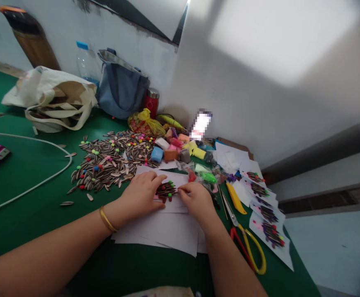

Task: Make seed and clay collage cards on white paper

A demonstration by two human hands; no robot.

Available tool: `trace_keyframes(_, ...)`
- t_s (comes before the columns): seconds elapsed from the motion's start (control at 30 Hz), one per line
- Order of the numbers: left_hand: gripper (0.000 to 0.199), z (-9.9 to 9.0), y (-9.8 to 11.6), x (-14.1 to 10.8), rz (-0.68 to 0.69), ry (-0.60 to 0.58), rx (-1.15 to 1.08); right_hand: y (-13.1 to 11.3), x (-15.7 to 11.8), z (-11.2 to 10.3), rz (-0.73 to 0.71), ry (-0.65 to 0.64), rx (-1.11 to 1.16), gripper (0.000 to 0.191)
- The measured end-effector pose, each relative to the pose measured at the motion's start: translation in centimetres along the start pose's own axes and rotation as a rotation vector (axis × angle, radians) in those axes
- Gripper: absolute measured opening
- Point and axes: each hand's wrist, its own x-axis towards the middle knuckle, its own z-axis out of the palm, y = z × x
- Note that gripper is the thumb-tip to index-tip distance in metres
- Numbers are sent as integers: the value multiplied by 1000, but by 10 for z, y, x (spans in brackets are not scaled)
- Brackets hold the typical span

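Observation:
On white paper (173,227) in front of me lies a small figure of dark sunflower seeds (166,189) with green and red clay dots. My left hand (144,190) rests at its left side, thumb and fingers apart around it, with a gold bangle on the wrist. My right hand (197,201) is at the figure's right edge, thumb and forefinger pinched together. What the pinch holds, if anything, is too small to make out. Beyond my left hand spreads a pile of striped sunflower seeds (105,165) mixed with coloured bits.
Packets of coloured clay (170,155) lie behind the paper. To the right are scissors (241,235), a yellow cutter (236,199) and several finished seed cards (271,233). A lit phone (201,124), blue bag (121,88), white bag (52,99) and white cable (48,177) surround these.

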Motion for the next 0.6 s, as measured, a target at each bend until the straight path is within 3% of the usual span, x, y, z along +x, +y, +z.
trace_keyframes(0.33, 80, 1, 0, 1, -21, -11, 4, 17, 5, 3, 30, -26, 57, 16)
trace_keyframes(0.5, 80, 0, -1, 1, -16, -15, -6, 14, 6, 4, 5, -85, 11, 15)
trace_keyframes(0.6, 70, -5, -1, 2, -14, -4, -47, 13, 6, 4, 24, -56, 10, 14)
